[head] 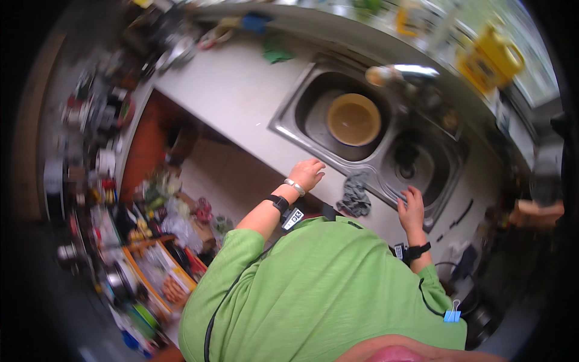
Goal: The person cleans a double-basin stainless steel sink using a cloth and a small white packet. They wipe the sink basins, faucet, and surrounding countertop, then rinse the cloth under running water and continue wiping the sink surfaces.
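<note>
My left hand, with a silver bangle and a black wrist strap behind it, hovers by the counter's front edge, fingers slightly bent and holding nothing. A crumpled dark grey patterned cloth lies between my hands at the rim of the double steel sink. Over the front of the right basin is my right hand, fingers apart and empty. In the left basin stands a round basin of brownish, cloudy liquid. Something dark lies near the right basin's drain.
A black-handled knife lies on the counter right of the sink. The faucet is behind the basins. A yellow jug stands by the window. A green cloth rests on the back counter. Lower left, an orange-edged rack holds packed food.
</note>
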